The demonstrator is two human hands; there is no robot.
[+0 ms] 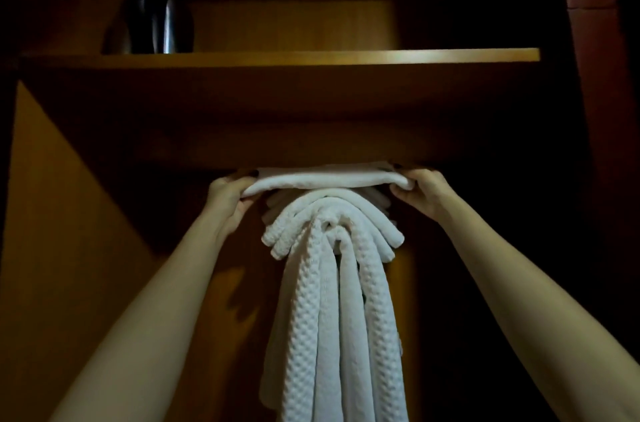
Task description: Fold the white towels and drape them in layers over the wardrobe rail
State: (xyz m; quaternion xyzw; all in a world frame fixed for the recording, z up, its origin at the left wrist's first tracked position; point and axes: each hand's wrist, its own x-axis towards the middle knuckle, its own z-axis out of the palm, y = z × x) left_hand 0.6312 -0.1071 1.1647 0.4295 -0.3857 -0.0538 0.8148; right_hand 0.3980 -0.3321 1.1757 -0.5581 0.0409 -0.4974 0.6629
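On the left, the left hand (228, 195) grips one end of a folded white towel (325, 179), fingers curled round it. The towel lies flat just under the wooden shelf (277, 56), directly over the layered towels (332, 248) hanging in the middle. The right hand (420, 193) pinches its right end.

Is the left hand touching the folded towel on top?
Touching. The head view shows the left hand gripping the folded towel at its left end.
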